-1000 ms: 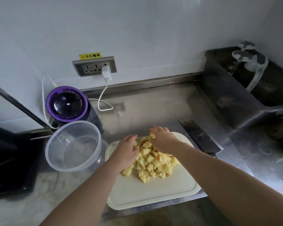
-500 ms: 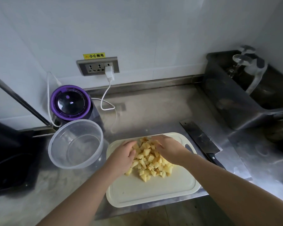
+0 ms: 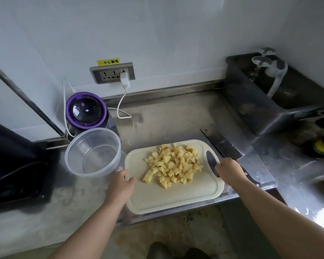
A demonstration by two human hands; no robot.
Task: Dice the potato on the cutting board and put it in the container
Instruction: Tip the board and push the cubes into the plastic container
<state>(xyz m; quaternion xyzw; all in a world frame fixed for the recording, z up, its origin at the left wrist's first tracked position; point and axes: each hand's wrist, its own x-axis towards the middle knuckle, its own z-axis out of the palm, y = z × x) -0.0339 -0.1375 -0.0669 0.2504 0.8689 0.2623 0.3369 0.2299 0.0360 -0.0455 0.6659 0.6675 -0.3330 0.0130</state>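
The diced potato (image 3: 173,164) lies as a heap of pale yellow cubes on the white cutting board (image 3: 176,197), just beside the empty clear container (image 3: 93,152). The left hand (image 3: 120,184) holds the board's left edge and the right hand (image 3: 229,170) its handle slot, though the gripping fingers seem partly hidden. A cleaver (image 3: 224,143) lies just right of the board.

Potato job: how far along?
Dicing looks done: the potato cubes sit piled on the cutting board, cleaver set down beside it. In hand: left hand at the board's left edge, right hand at its handle slot. Left: the transfer; the container looks empty.
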